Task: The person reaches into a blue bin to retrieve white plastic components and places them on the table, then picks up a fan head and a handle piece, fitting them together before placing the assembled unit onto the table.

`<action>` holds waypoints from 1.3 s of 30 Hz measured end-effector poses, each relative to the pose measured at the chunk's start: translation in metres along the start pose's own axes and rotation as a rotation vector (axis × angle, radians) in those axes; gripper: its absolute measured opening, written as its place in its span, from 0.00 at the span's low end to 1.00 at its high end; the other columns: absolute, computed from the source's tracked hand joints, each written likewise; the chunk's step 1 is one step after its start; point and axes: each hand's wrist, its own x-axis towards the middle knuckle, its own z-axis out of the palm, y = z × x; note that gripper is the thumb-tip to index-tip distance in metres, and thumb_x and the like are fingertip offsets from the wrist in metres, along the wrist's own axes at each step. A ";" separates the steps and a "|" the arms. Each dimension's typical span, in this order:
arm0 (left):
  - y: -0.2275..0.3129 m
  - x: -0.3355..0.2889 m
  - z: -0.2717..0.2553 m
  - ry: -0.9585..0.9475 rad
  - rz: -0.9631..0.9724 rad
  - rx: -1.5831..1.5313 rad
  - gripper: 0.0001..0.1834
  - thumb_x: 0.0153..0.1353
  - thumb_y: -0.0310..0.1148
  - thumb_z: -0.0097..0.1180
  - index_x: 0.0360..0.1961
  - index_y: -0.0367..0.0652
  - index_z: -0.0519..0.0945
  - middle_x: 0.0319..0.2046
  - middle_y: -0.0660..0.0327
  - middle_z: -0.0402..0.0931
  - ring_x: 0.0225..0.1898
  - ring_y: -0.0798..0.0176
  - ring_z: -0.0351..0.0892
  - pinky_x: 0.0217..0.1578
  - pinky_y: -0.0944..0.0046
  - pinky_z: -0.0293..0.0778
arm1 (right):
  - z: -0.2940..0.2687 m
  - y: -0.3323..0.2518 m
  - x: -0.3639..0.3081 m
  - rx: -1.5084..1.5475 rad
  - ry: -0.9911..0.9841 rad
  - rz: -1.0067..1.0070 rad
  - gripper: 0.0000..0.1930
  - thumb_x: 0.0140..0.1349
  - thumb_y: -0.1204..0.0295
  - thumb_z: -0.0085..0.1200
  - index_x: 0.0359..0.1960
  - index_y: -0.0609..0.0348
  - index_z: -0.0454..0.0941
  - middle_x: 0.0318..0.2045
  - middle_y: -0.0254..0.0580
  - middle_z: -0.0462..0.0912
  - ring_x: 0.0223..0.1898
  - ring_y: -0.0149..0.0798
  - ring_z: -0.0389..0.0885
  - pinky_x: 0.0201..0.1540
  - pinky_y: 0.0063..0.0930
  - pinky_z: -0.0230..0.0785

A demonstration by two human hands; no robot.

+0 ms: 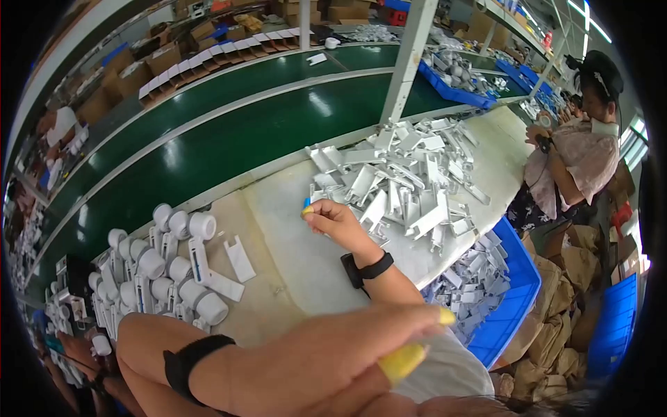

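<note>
My left hand [347, 340] is raised close to the camera, large in the lower middle, with a black band round the forearm. Its thumb and a finger wear yellow fingertip covers; their tips are apart, and nothing shows between them. Over the pale worktop [292, 257], my right hand [337, 222] has its fingers pinched together, a dark watch on that wrist. Something small and blue [306, 202] shows at its yellow-covered fingertips; whether it is held or worn I cannot tell. Beyond this hand lies a heap of white bracket-like parts [406, 170].
White lamp-like assemblies with round heads [149, 260] crowd the left side, beside a loose white bracket [240, 260]. A blue bin [517, 278] of small parts stands at the right. Behind run a green conveyor [229, 142] and a post [410, 62]. A co-worker [577, 146] works at right.
</note>
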 end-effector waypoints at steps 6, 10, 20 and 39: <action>-0.015 0.053 0.034 0.037 0.342 -0.020 0.11 0.61 0.24 0.43 0.44 0.33 0.70 0.30 0.56 0.72 0.34 0.61 0.77 0.33 0.70 0.72 | 0.013 -0.011 -0.015 -0.050 0.044 -0.022 0.06 0.58 0.74 0.53 0.34 0.62 0.75 0.26 0.28 0.75 0.28 0.21 0.71 0.32 0.16 0.65; -0.017 0.091 0.033 -0.515 0.002 0.329 0.22 0.53 0.25 0.46 0.51 0.31 0.65 0.37 0.44 0.75 0.40 0.48 0.76 0.39 0.57 0.73 | 0.012 -0.027 -0.027 -0.095 0.046 0.005 0.06 0.58 0.74 0.53 0.35 0.63 0.75 0.27 0.28 0.76 0.29 0.20 0.71 0.33 0.15 0.65; -0.001 0.070 0.071 0.063 0.591 1.249 0.16 0.51 0.32 0.51 0.43 0.40 0.72 0.25 0.61 0.69 0.27 0.64 0.74 0.23 0.66 0.69 | 0.002 -0.013 -0.020 -0.255 0.079 -0.179 0.08 0.55 0.70 0.54 0.31 0.63 0.75 0.21 0.39 0.77 0.23 0.31 0.73 0.29 0.24 0.66; 0.067 -0.002 0.101 -0.019 0.510 0.157 0.17 0.60 0.29 0.42 0.51 0.46 0.72 0.49 0.61 0.71 0.41 0.64 0.73 0.37 0.59 0.69 | -0.007 -0.011 -0.017 -0.333 0.141 -0.201 0.10 0.53 0.67 0.54 0.30 0.63 0.75 0.20 0.40 0.76 0.23 0.31 0.73 0.28 0.26 0.66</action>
